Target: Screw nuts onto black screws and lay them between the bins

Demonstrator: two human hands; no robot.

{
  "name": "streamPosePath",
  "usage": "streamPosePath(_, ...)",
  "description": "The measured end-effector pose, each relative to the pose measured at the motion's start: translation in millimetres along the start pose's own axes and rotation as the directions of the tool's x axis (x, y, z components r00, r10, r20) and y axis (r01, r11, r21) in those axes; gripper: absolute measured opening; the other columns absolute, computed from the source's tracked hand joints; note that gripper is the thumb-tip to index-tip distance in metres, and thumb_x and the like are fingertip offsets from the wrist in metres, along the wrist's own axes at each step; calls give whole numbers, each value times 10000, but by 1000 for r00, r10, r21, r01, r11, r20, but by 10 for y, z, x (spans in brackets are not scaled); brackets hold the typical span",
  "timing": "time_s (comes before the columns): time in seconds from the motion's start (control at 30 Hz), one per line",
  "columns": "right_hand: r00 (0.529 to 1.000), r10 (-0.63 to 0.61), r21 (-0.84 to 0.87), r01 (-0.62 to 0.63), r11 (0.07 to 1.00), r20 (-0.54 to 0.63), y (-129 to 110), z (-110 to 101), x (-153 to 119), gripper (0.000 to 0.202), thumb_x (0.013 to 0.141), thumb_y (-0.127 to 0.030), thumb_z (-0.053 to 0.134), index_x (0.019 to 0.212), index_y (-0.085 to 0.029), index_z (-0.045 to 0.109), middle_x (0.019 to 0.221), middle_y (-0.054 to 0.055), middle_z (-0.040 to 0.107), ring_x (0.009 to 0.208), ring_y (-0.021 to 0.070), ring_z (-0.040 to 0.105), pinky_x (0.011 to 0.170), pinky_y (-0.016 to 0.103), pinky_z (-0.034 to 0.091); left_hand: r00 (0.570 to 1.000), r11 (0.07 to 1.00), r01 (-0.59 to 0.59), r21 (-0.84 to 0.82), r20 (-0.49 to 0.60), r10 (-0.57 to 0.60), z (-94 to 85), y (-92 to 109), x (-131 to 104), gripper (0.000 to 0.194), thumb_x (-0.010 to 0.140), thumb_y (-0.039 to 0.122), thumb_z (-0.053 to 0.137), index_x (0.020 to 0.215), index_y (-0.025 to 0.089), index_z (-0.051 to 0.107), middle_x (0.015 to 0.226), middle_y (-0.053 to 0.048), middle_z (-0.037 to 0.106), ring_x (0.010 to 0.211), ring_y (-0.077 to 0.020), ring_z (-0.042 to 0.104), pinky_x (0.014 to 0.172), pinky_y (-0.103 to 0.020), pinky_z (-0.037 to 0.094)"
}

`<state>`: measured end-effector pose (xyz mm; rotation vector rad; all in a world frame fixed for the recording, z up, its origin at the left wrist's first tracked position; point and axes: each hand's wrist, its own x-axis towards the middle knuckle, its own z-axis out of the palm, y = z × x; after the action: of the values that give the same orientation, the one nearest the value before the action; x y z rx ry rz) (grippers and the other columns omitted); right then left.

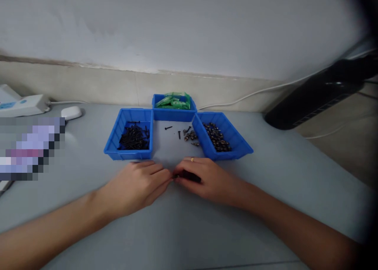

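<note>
Right hand (212, 179) fingers grip dark elongated object (191, 176) in front of the bins, its end at the left hand (144, 183); left fingers closed, contents hidden. Likely held tip-to-tip for steadiness. Blue plastic bins of black screws (134, 138) and brassy metal pieces (217, 138) flank grey tabletop (177, 230) space, presumably for easy reach.

The bins (174, 115) are solid blue, the packets (175, 102) green, the screws (134, 138) black. The small fittings (217, 138) read as brassy brown, though dim light leaves the shade uncertain. The ring (192, 159) is gold; the tool (191, 176), black; the tabletop (177, 230), plain grey.
</note>
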<state>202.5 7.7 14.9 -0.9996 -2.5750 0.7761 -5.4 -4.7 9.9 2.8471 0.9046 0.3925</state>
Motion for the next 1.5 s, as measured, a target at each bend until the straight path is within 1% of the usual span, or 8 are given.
streamPosePath(0.13,1000,2,-12,-2,1000,2,-14,-13,-8,95,860,-209,549,912,-153,604,820,26,607,749,141,568,681,255,433,999,1000,-16,-25,-50,15,26,-20,-6,260,949,212,374,808,151,584,696,-17,562,612,-153,523,581,-278,403)
streamPosePath(0.37,998,-49,-44,50,998,31,32,2,-21,146,913,-229,481,933,-156,607,842,26,588,774,135,560,717,254,428,994,999,-43,-29,-100,40,36,-19,14,324,959,239,342,785,148,600,666,-19,572,574,-140,521,551,-254,394)
streamPosePath(0.67,998,-67,-48,68,997,17,57,16,-18,111,890,-233,520,893,-150,593,824,29,586,763,141,555,701,251,420,993,999,-40,-21,-109,38,49,-19,11,325,959,240,339,809,147,611,659,-14,567,568,-139,524,544,-255,393)
streamPosePath(0.97,999,-35,-35,35,999,14,65,20,-30,108,894,-229,505,906,-164,591,818,19,587,749,134,554,685,247,418,992,998,-58,-22,-111,55,46,-30,21,307,958,239,351,813,148,605,680,-15,572,582,-145,524,551,-264,392)
streamPosePath(1.1,999,-25,-27,26,999,24,64,22,-29,111,894,-228,502,920,-172,594,832,21,595,755,134,560,683,247,419,994,998,-55,-15,-100,54,33,-27,-1,346,964,242,331,774,148,603,660,-15,560,569,-143,515,545,-263,386)
streamPosePath(1.27,999,-10,-29,11,1000,38,43,12,-19,122,887,-230,506,926,-168,604,825,28,613,750,145,569,680,258,415,993,999,-51,-4,-109,50,28,-24,-6,349,966,244,321,789,149,607,658,-15,560,571,-144,516,547,-264,385)
streamPosePath(1.33,999,1,-19,-1,1000,32,33,5,-14,124,884,-233,508,913,-166,609,805,25,613,732,143,570,662,255,412,994,999,-45,-11,-104,43,30,-24,-5,346,963,245,331,759,153,595,649,-11,551,567,-140,511,546,-260,382)
streamPosePath(1.5,1000,15,31,-15,999,3,16,-8,-5,98,873,-227,528,905,-177,605,814,9,628,733,129,571,657,236,404,996,999,-27,-25,-88,25,55,-30,-16,319,959,239,342,783,155,594,663,-12,559,585,-141,523,558,-259,384)
